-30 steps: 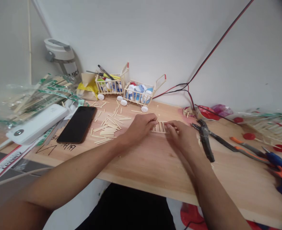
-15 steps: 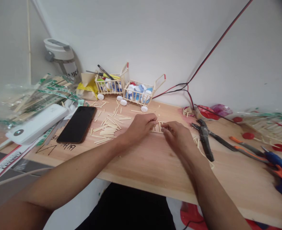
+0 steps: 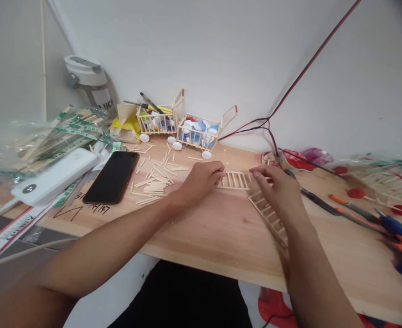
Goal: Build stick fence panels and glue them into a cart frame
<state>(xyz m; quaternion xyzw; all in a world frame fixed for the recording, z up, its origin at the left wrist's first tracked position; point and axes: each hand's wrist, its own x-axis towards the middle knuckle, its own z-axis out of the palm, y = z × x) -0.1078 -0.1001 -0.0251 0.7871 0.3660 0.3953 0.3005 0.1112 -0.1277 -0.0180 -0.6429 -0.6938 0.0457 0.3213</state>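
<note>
A small ladder-like frame of thin wooden sticks (image 3: 237, 180) lies on the table between my hands. My left hand (image 3: 205, 178) has its fingers closed on the left end of this frame; the fingertips partly hide that end. Just past the frame's right end is my right hand (image 3: 276, 184), slightly blurred, with thumb and forefinger apart and nothing clearly held. Under my right wrist lies a second ladder-like stick frame (image 3: 267, 214), partly covered by the hand and forearm. Left of my left hand, short cut sticks (image 3: 155, 186) are strewn in a loose pile.
Two miniature stick carts (image 3: 197, 132) filled with bottle caps stand by the wall. A phone (image 3: 112, 177), white power bank (image 3: 55, 175) and bagged sticks (image 3: 57, 136) lie left. Pliers (image 3: 319, 201), a blue glue gun (image 3: 401, 241) and red discs (image 3: 356, 193) lie right.
My right hand has moved right, away from the frame, uncovering its rungs. It now covers most of the black-handled tool, and the second frame shows more. My left hand stays in place.
</note>
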